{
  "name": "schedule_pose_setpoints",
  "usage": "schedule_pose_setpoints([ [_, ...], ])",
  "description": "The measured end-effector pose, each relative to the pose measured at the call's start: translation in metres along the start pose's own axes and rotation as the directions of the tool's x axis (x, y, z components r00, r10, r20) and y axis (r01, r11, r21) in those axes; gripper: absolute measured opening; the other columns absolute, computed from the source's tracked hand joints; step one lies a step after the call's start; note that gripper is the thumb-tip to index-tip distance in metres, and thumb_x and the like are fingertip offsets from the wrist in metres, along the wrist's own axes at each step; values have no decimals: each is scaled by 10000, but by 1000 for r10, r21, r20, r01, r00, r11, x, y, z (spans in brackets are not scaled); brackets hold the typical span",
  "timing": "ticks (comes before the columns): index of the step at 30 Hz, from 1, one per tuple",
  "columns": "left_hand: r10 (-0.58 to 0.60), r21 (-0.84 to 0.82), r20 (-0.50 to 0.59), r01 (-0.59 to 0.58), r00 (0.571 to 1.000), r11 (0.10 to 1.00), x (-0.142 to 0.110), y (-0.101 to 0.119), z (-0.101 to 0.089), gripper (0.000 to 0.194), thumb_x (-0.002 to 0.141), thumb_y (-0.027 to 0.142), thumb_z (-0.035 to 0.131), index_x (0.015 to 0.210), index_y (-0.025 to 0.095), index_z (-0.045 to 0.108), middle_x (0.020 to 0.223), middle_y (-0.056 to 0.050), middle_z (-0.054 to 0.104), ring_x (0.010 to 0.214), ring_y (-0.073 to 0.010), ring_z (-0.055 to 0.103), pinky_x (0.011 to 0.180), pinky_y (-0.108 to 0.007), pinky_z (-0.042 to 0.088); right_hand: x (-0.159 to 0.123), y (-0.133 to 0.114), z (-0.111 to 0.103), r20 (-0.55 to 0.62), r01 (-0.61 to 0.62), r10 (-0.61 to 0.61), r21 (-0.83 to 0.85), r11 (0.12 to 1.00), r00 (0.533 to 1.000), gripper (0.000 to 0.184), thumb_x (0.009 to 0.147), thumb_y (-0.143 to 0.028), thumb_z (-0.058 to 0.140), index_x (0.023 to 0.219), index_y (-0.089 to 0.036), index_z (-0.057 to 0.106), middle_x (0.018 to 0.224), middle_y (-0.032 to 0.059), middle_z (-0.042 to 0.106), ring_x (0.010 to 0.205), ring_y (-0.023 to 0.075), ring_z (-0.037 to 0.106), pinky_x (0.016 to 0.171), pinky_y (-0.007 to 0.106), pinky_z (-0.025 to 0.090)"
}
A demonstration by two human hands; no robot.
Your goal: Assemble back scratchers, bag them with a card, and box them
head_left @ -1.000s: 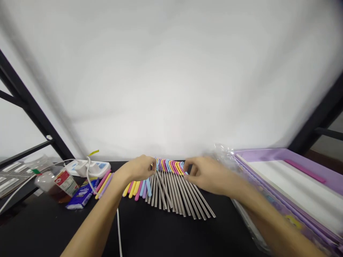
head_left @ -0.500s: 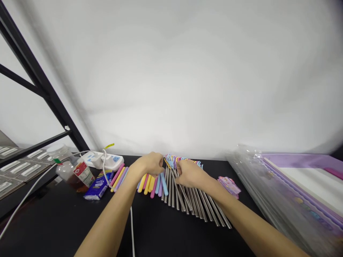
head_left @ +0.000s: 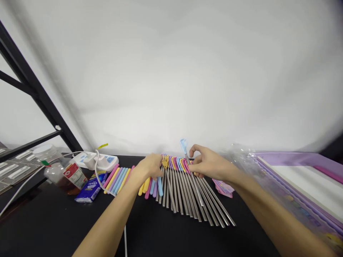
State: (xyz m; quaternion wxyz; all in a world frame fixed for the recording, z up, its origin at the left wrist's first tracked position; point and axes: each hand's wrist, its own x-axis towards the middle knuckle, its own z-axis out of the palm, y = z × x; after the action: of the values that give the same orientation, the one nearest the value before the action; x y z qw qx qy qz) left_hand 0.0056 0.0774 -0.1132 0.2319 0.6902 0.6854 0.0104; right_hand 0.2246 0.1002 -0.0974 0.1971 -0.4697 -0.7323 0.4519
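Observation:
A fan of thin steel rods (head_left: 187,200) lies on the black table, with their small coloured heads bunched at the far end. My right hand (head_left: 209,165) pinches one rod with a pale blue head (head_left: 183,145), tilting it up out of the fan. My left hand (head_left: 148,167) rests at the fan's left end, its fingers beside a yellow head (head_left: 165,161). Its fingertips are hidden, so any grip there is unclear. Short pastel sticks (head_left: 118,180) lie in a row left of the rods, partly under my left wrist.
Left of the sticks are a white power strip (head_left: 93,160), a blue packet (head_left: 91,189), and a plastic bottle (head_left: 60,175) of brown liquid. A white cable crosses the table. A pink packet (head_left: 222,188) lies right of the rods, beside a plastic-wrapped purple tray (head_left: 294,164).
My right hand has moved right and lifted the blue-headed rod from the fan. My hands are further apart. The whole scene has shifted slightly in view.

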Motion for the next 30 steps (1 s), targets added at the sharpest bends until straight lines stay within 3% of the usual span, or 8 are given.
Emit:
schedule_pose_setpoints([
  [4,32,17,-36,-31,999,999,0,2,-2,211,599,129,594,737,200,451,657,-6,644,554,-179,666,442,-218,385,-23,0,-21,-58,19,-14,102,995,998,390,652,-174,626,971,-235,412,571,-71,571,518,120,567,494,206,446],
  [9,82,23,-146,-79,986,997,-10,8,-17,249,623,231,621,841,196,506,721,-21,681,654,-194,659,510,-245,411,-39,-2,-35,-100,29,-20,87,996,995,445,678,-185,641,1066,-233,428,615,-61,600,529,126,587,514,226,471],
  [13,198,-140,-150,-219,969,966,-29,22,-28,299,686,282,618,962,175,575,802,-21,710,727,-175,658,611,-241,472,-43,-2,-40,-142,83,-71,86,993,987,651,694,-161,647,1290,-227,396,675,-45,633,546,128,609,545,243,501],
  [16,311,-257,-116,-331,943,908,-40,35,-28,319,717,289,635,1001,144,624,757,-18,679,717,-167,632,623,-244,468,-43,0,-41,-165,138,-115,132,982,980,690,708,-139,636,1356,-207,410,680,-32,645,561,128,615,565,250,516],
  [20,458,-261,-14,-445,889,857,-51,48,-27,294,809,340,601,999,122,649,662,13,573,613,-127,525,556,-240,392,-41,1,-41,-178,209,-169,234,950,969,390,730,-154,652,1118,-156,615,659,-1,632,625,136,628,555,230,519],
  [23,535,-193,8,-524,845,830,-58,52,-27,299,893,388,521,980,134,652,707,4,569,642,-123,499,581,-245,377,-42,-2,-40,-140,236,-203,292,927,969,133,769,-204,673,892,-160,645,672,12,627,658,136,644,553,215,520],
  [27,547,-179,-17,-541,837,822,-63,50,-26,384,946,454,458,1180,173,576,931,-48,648,805,-164,597,724,-277,446,-45,-7,-39,-111,210,-182,361,909,977,190,809,-307,704,853,-170,580,755,36,660,682,153,683,580,235,543],
  [30,520,-286,45,-487,853,825,-63,47,-22,440,958,493,426,1281,205,505,1115,-79,633,738,-145,642,720,-289,479,-48,-8,-45,-142,196,-150,414,889,978,208,819,-306,708,850,-174,551,793,52,676,728,177,710,615,248,562],
])
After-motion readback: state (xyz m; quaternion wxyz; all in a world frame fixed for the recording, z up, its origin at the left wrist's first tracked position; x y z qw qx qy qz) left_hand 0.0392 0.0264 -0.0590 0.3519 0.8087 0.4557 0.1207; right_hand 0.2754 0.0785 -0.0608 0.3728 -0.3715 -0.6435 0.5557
